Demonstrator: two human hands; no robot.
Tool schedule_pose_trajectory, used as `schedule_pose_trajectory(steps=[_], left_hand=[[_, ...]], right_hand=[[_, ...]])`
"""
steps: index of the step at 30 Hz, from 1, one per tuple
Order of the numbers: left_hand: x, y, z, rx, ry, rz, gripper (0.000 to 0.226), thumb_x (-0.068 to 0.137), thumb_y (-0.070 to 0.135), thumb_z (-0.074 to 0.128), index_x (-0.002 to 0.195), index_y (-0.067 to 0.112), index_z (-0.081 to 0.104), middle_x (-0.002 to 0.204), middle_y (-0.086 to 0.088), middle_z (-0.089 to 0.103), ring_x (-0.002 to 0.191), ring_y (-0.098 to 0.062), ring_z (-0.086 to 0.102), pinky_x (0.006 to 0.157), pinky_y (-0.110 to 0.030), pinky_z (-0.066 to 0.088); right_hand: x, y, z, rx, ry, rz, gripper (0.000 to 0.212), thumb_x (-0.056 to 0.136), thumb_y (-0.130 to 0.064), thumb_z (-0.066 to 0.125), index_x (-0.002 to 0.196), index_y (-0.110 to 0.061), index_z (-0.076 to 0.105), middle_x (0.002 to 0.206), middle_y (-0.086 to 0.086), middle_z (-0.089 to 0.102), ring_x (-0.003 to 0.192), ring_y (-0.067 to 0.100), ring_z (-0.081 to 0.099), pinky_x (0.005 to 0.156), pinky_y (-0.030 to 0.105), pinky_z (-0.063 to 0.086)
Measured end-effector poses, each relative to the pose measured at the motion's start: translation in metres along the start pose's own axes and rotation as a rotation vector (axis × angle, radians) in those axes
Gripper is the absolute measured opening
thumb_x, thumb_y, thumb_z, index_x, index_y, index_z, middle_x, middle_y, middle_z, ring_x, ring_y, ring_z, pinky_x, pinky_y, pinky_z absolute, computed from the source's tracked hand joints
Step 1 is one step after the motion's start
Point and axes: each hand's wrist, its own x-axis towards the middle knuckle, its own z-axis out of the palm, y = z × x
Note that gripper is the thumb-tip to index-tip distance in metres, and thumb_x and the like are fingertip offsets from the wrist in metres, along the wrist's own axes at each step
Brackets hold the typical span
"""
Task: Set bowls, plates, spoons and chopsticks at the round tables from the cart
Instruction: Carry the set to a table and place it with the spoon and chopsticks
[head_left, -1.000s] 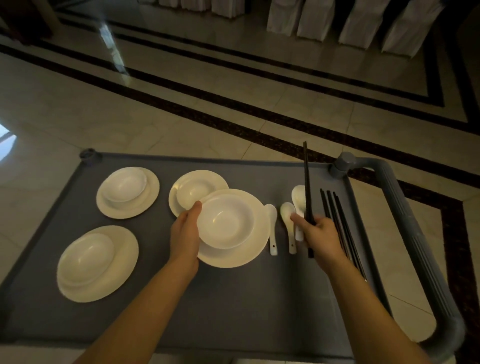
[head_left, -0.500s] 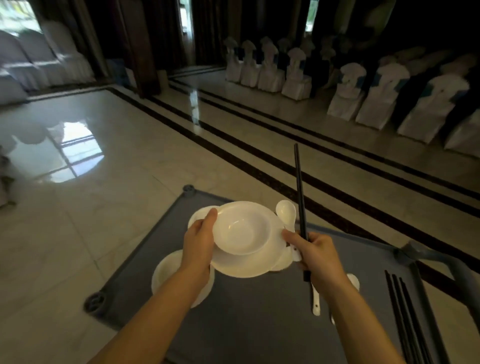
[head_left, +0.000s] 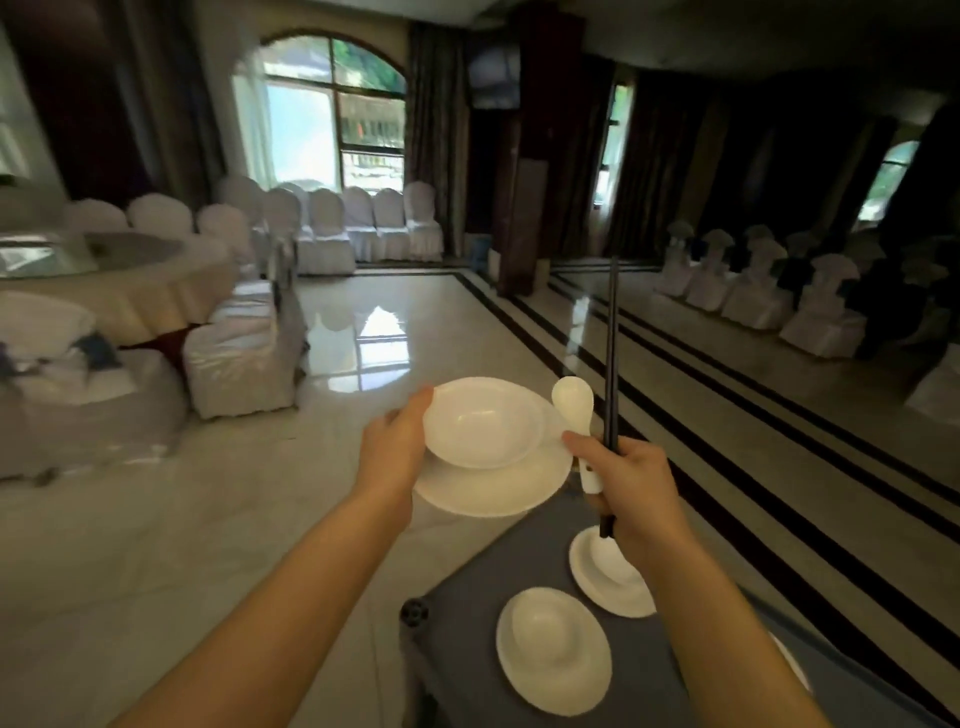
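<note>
My left hand grips the left rim of a white plate with a white bowl resting on it, held in the air above the floor. My right hand is shut on a white spoon and black chopsticks that point straight up. The grey cart lies below at the lower right, with two more plate-and-bowl sets on it. A round table with a cream cloth and a glass turntable stands at the far left.
White-covered chairs ring the round table and one stands close on the left. More covered chairs line the far wall and the right side. Glossy marble floor with black stripes lies between me and the table.
The view has swung left and up from the cart toward the round table. Both hands lifted the plate with bowl, the spoon and the chopsticks off the cart and carry them left.
</note>
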Motion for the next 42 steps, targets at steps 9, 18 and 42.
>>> schedule_pose_trajectory(steps=[9, 18, 42], left_hand=[[-0.038, 0.05, -0.148, -0.078, 0.501, 0.098, 0.035, 0.089, 0.048, 0.065, 0.104, 0.017, 0.07, 0.114, -0.012, 0.071, 0.091, -0.026, 0.066, 0.083, -0.042, 0.054], [-0.183, 0.058, -0.283, -0.127, 0.963, 0.146, 0.055, 0.089, 0.057, 0.06, 0.124, 0.015, 0.062, 0.118, -0.011, 0.067, 0.099, -0.031, 0.064, 0.074, -0.04, 0.053], [-0.731, 0.007, -0.556, -0.168, 1.91, 0.255, 0.046, 0.076, 0.061, 0.059, 0.091, 0.018, 0.069, 0.102, -0.011, 0.07, 0.094, -0.035, 0.066, 0.075, -0.04, 0.051]], right_hand=[[-0.017, -0.019, 0.148, 0.084, -0.488, -0.001, 0.029, 0.082, -0.017, 0.08, 0.061, -0.014, 0.061, 0.045, -0.006, 0.045, 0.036, 0.008, 0.033, 0.034, 0.021, 0.028], [-0.135, -0.014, 0.267, 0.098, -0.956, 0.024, 0.022, 0.083, -0.017, 0.079, 0.071, -0.009, 0.063, 0.049, -0.005, 0.048, 0.039, 0.008, 0.035, 0.036, 0.022, 0.026], [-0.731, 0.021, 0.408, 0.069, -1.949, 0.09, 0.023, 0.087, -0.016, 0.076, 0.072, -0.004, 0.064, 0.05, -0.005, 0.042, 0.041, 0.01, 0.031, 0.037, 0.023, 0.027]])
